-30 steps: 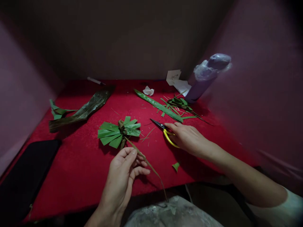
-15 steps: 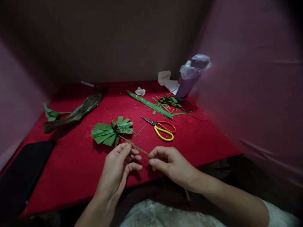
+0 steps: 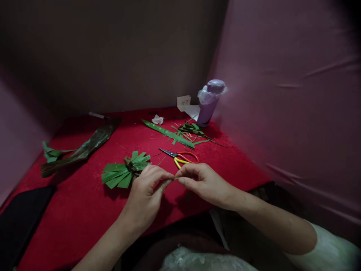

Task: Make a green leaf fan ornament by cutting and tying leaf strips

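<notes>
My left hand (image 3: 147,194) pinches a thin brownish strip of leaf or fibre (image 3: 175,178), of which only a short piece shows between the fingertips. The fingertips of my right hand (image 3: 207,187) are closed on the same strip, almost touching those of my left. Behind my left hand lies a fan-shaped bundle of cut green leaves (image 3: 117,176) with a brown knotted middle; my knuckles hide its right lower side. Just beyond my right hand, scissors (image 3: 187,156) with one red and one yellow handle lie partly covered by my fingers.
A long green leaf (image 3: 169,133) and a heap of leaf scraps (image 3: 191,129) lie farther back. There stand a purple bottle (image 3: 208,109) and a white card (image 3: 183,101), near crumpled tissue (image 3: 157,119). Leftward are a dark, wide leaf (image 3: 84,148) and a black flat object (image 3: 26,220).
My left hand has slid along the strip towards my right, its fingers now closed together and palm turned down. The view has shifted, so the table's things appear lower and farther left.
</notes>
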`<state>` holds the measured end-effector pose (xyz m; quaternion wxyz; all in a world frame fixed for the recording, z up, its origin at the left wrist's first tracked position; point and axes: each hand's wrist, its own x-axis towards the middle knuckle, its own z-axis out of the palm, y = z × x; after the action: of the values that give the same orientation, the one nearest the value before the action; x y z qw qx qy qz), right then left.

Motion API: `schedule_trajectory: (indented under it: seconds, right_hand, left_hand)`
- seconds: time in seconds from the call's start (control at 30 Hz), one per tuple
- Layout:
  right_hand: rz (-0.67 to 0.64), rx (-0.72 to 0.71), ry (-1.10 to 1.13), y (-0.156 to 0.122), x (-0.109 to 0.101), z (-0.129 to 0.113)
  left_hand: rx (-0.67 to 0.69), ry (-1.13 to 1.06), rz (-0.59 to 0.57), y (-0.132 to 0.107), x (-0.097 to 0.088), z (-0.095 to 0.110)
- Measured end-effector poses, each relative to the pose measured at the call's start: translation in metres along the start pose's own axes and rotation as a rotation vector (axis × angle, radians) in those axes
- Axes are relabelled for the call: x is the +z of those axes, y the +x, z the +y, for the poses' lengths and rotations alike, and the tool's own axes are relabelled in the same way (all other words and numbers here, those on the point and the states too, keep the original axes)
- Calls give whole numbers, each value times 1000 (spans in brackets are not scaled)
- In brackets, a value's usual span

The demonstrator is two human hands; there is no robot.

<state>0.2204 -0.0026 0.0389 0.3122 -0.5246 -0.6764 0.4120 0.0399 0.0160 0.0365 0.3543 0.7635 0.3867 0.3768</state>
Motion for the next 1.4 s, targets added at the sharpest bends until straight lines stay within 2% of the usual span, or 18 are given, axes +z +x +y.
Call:
schedule_trajectory:
  seconds: [0.2,0.33,0.5,0.6,0.67,0.73,0.87,1.03,1.17,1.23,1.33,1.4]
  right_hand:
    - [31,-29,54,8,-19,-4]
    - [64,-12,45,15,-31,-11]
    - [89,-47,26,25,-43,-23]
    - [108,-94,30,35,-49,-31]
    - [122,-120,67,43,-51,-34]
    - [116,-133,171,51,-52,-34]
    - [163,-132,538,62,-42,-26]
    - [199,117,850,68,-12,-18]
    - [323,192,1009,74,0,-21]
    - [288,145,956,78,3,-22]
    - [195,-36,834,84,9,-21]
    - [234,-130,779,88,12,-21]
  left_hand:
    - [-70,-20,-59,13,-3,0]
    - [-125,-68,-4,20,-4,-6]
    - [-270,-275,13,25,-9,-9]
    - [-261,-322,61,30,-14,-5]
    - [-287,-321,101,33,-18,-3]
    - [-375,-365,131,36,-21,-1]
    - [-496,-534,196,42,-27,0]
    - [-531,-619,213,49,-35,-1]
    - [-513,-620,247,55,-41,0]
    - [-480,-598,253,59,-41,0]
    - [-412,-549,238,63,-35,-1]
    - [-371,-518,241,66,-31,-2]
